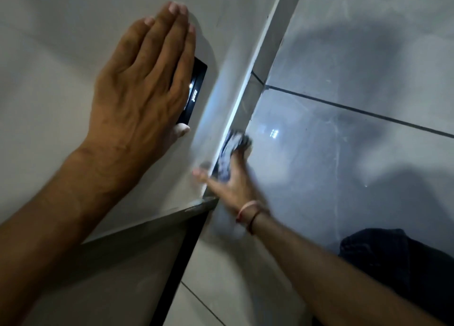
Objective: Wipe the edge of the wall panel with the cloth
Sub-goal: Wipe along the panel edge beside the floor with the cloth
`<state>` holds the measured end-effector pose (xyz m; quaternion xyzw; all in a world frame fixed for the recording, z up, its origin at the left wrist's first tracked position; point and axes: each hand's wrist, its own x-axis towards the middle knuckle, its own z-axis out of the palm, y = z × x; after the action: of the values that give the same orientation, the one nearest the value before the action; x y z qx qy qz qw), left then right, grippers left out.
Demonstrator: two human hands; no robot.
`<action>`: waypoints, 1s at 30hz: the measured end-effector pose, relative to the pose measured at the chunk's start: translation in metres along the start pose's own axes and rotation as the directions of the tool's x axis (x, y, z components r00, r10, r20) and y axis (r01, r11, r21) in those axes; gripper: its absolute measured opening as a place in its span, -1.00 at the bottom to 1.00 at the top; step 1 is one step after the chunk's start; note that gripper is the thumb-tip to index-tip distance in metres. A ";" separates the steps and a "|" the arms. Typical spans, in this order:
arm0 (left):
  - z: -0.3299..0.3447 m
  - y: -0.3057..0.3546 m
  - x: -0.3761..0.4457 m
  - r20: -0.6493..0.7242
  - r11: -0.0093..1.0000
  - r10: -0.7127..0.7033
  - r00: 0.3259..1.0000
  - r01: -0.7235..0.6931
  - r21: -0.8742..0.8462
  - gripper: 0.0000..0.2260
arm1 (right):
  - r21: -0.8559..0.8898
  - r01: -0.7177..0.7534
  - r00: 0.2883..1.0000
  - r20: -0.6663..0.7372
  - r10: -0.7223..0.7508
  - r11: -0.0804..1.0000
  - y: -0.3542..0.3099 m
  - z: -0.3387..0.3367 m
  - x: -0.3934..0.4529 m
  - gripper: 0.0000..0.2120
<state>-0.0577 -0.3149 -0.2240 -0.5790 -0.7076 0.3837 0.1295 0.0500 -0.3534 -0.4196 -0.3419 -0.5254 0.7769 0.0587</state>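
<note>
A pale grey wall panel (61,55) fills the left of the view, and its right edge (242,97) runs down as a bright strip. My left hand (142,85) lies flat on the panel, fingers together, partly covering a small black plate. My right hand (229,178) is blurred low at the panel's edge, pressing a dark grey cloth (233,146) against it. The thumb lies on the panel's face and the fingers are on the far side of the edge.
A black glossy plate (196,90) is fixed on the panel under my left hand. Glossy grey floor tiles (356,141) with dark grout lines lie to the right. A dark strip (186,259) runs below the panel's lower edge. Dark clothing (393,259) shows at lower right.
</note>
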 end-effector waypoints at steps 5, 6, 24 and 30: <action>0.001 0.001 0.002 0.001 0.999 0.003 1.000 -0.002 -0.033 0.08 | 0.199 0.095 0.984 -0.166 -0.062 0.975 -0.080 -0.062 0.096 0.00; 0.002 0.000 0.002 0.001 1.000 0.003 1.000 -0.003 -0.027 0.08 | 0.191 0.091 0.979 -0.199 -0.053 0.977 -0.089 -0.062 0.102 0.01; 0.002 0.005 0.004 -0.076 0.999 -0.021 0.997 0.023 0.035 -0.24 | 0.164 0.133 0.949 -0.305 -0.078 0.978 -0.063 -0.057 0.108 -0.17; 0.001 0.007 0.008 -0.092 0.998 -0.015 0.996 0.020 0.054 -0.18 | 0.203 0.010 0.997 -0.083 0.007 0.979 0.006 0.010 -0.006 -0.19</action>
<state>-0.0559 -0.3079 -0.2317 -0.5860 -0.6952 0.3751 0.1808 0.0501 -0.3663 -0.4195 -0.3659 -0.4406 0.8115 0.1157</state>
